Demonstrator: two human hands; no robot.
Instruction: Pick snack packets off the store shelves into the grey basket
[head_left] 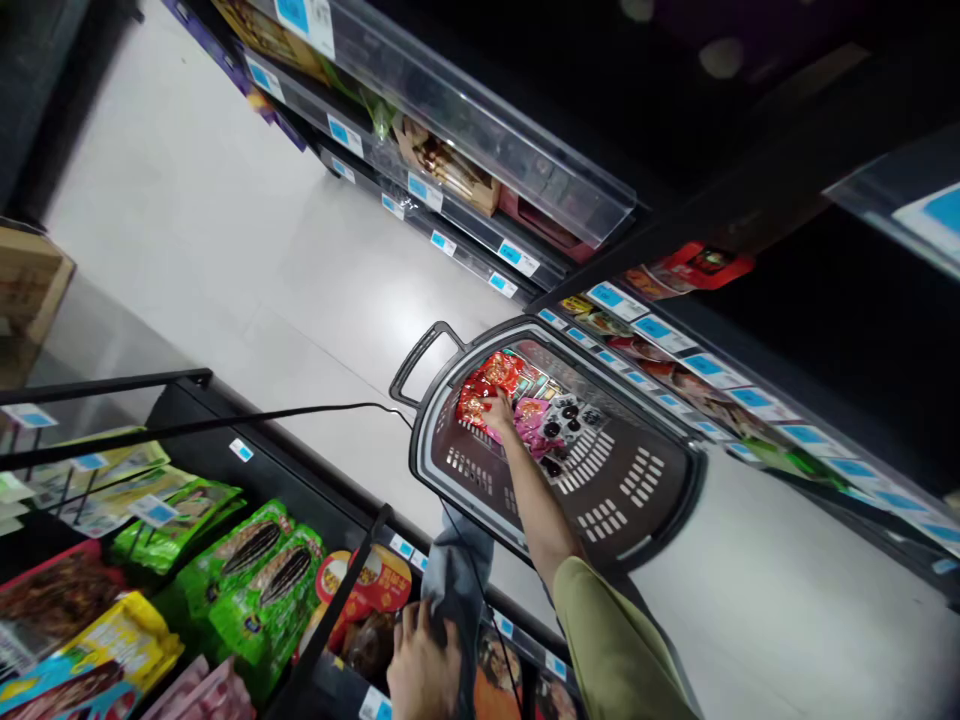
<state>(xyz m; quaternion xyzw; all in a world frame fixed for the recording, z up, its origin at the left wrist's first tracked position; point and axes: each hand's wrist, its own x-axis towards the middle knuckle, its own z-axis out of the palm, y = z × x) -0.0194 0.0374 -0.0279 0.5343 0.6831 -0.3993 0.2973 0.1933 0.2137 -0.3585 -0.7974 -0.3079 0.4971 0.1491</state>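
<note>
My right hand (497,412) reaches down into a dark shopping basket (480,510) on the floor, its fingers closed on a shiny red snack bag (491,376) at the basket's handle end. Beside that bag lie a pink package (531,428) and a grey-white package with dark round spots (571,418). At the bottom of the view, my left hand (426,660) rests on or close against my leg in blue jeans (461,570). It appears to hold nothing, and its fingers are apart and slightly bent.
Shelves with price tags (517,258) run above and right of the basket. At lower left, a black rack (322,500) holds green snack bags (262,570) and other packs. A dark cable (300,410) crosses the view. A cardboard box (30,300) stands at far left.
</note>
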